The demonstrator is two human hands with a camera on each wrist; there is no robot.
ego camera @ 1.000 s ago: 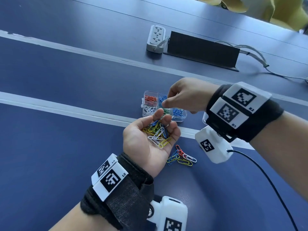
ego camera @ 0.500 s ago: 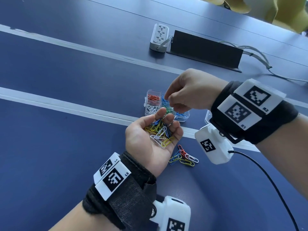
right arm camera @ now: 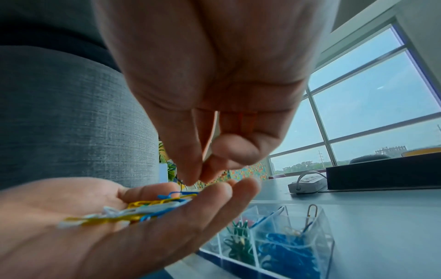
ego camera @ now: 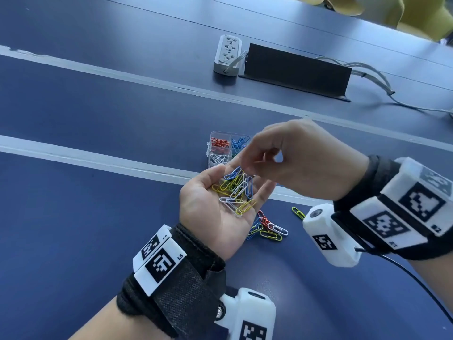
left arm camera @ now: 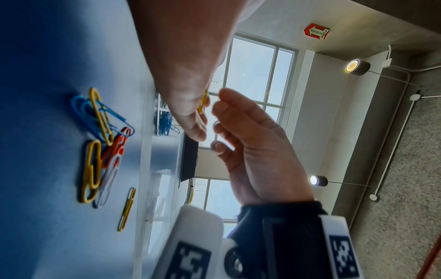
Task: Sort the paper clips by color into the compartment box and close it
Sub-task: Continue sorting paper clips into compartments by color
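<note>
My left hand (ego camera: 203, 195) lies palm up and cups a pile of yellow, blue and white paper clips (ego camera: 236, 190). Right above that pile, my right hand (ego camera: 245, 165) curls its fingers, and thumb and forefinger close on the end of the top blue clip (right arm camera: 177, 193). Just beyond both hands stands the clear compartment box (ego camera: 208, 148), lid open. It holds red clips (ego camera: 219, 142), blue clips (ego camera: 239, 142), white clips (ego camera: 217, 158) and green clips (right arm camera: 238, 239). The right hand hides the box's right half in the head view.
A small heap of mixed loose clips (ego camera: 267, 228) lies on the blue table under my left hand, with one yellow-green clip (ego camera: 297, 212) to its right. At the back are a power strip (ego camera: 228, 55), a black panel (ego camera: 296, 69) and cables (ego camera: 377, 79).
My right hand has come back from over the box toward me and down onto the pile in my left palm. The left hand has stayed palm up.
</note>
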